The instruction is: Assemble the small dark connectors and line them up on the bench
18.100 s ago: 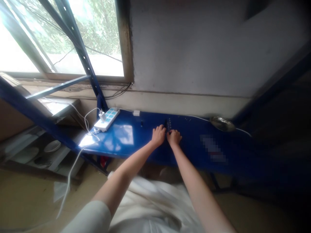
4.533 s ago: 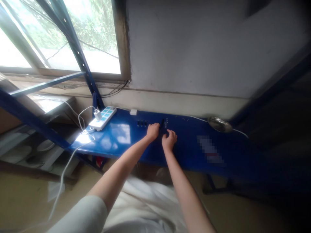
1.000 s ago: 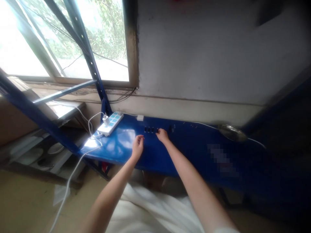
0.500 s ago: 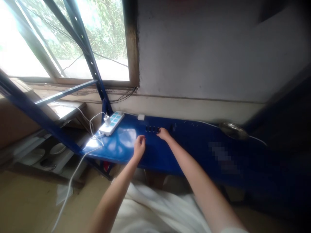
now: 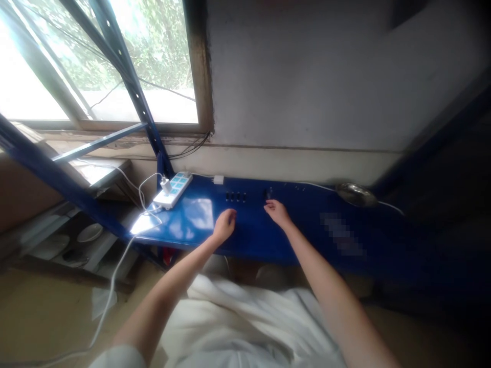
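Observation:
On the blue table stands a short row of several small dark pieces with light ends, too small to name. My left hand hovers just in front of that row, its fingers curled in; what they hold, if anything, is hidden. My right hand is farther right, fingers stretched out and slightly apart, with nothing visible in them. Just beyond its fingertips lie a dark piece and a few small clear pieces, blurred. My right hand is close to these, but I cannot tell whether it touches them.
A white power strip with a plugged-in charger lies at the table's left end. Near the wall are a white adapter, tiny bits and a shiny metal dish-like object. A white cable hangs off the left edge.
Over the last second my right hand leaves the right end of the dark row, now one piece longer than earlier, and moves right to the clear pieces. My left hand stays near the row.

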Action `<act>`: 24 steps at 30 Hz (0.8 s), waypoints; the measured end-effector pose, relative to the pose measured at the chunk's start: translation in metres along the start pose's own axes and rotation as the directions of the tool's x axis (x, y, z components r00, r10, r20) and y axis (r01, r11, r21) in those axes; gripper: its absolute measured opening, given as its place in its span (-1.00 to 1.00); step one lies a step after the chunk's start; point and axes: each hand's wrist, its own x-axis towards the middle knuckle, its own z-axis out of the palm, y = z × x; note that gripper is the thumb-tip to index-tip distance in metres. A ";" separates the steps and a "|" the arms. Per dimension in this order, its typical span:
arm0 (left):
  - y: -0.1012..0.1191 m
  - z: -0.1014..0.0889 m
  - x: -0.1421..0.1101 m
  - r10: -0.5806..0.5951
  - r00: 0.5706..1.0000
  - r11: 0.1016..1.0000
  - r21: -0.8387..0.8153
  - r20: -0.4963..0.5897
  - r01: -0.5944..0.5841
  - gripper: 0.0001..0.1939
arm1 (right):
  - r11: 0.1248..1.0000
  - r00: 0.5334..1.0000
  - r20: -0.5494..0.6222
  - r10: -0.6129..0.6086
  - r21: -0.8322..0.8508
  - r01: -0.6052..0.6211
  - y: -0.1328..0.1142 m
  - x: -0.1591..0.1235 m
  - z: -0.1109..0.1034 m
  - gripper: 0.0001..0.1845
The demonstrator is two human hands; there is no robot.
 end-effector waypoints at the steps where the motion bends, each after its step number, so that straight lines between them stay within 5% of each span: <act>1: 0.003 0.003 0.000 0.047 0.998 0.999 0.014 0.039 -0.047 -0.77 | 0.999 0.996 -0.080 -0.035 0.012 0.036 0.004 -0.005 -0.003 -0.75; 6: 0.034 0.026 0.010 0.184 0.952 0.976 0.066 0.244 -0.205 -0.59 | 0.954 0.893 -0.369 -0.258 -0.241 0.176 0.020 -0.028 -0.008 -0.72; 13: 0.077 0.071 0.053 -0.138 0.929 0.945 0.325 0.342 0.021 -0.36 | 0.844 0.839 -0.344 -0.421 -0.488 0.223 0.025 -0.039 -0.008 -0.73; 24: 0.056 0.101 0.089 -0.130 0.952 0.891 0.453 0.278 -0.010 -0.44 | 0.827 0.866 -0.280 -0.414 -0.513 0.229 0.018 -0.044 -0.007 -0.71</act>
